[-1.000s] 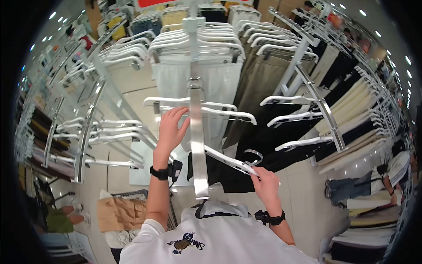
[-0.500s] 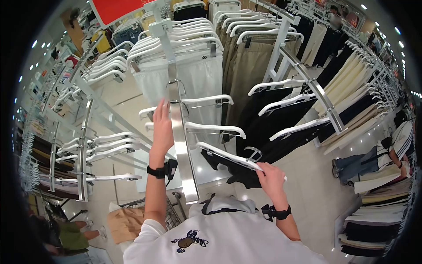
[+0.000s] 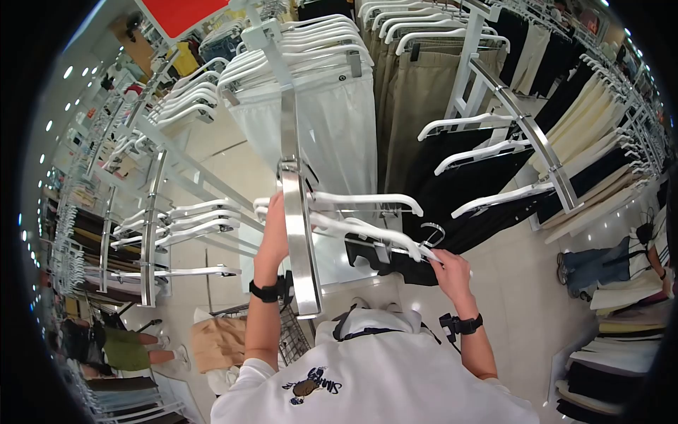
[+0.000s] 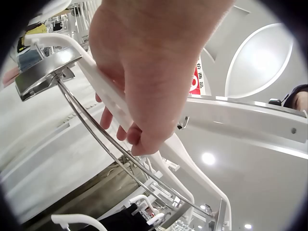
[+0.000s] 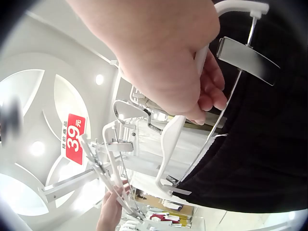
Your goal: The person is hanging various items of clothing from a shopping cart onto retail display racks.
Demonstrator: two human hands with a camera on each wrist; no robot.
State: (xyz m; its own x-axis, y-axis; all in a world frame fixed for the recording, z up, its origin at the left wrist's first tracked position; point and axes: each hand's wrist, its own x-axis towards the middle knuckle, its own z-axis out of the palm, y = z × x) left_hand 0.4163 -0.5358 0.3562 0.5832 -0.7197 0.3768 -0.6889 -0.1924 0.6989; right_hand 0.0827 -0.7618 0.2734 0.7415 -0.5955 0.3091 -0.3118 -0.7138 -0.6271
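Observation:
A white clip hanger (image 5: 171, 137) is gripped by my right hand (image 3: 452, 274), with a black garment (image 5: 255, 139) hanging from its metal clips. The hanger's hook (image 3: 432, 232) stands free of any rail. My left hand (image 3: 274, 230) is at the left side of the steel display arm (image 3: 300, 261), partly hidden behind it. In the left wrist view its fingers (image 4: 107, 118) curl round a bare white hanger (image 4: 84, 57). The bare hangers' right ends (image 3: 367, 200) stick out past the arm, close to the held hanger.
White trousers (image 3: 311, 120) hang behind, with khaki trousers (image 3: 424, 85) beside them. Another arm with white hangers (image 3: 505, 194) stands to the right, more hangers (image 3: 201, 219) to the left. A cart with brown cloth (image 3: 219, 343) is at lower left. A person (image 3: 600, 265) stands at far right.
My left hand's fingers were straighter half a second ago and now curl round the bare hanger. The bare hangers have come closer to the arm's front end. My right hand keeps hold of its hanger.

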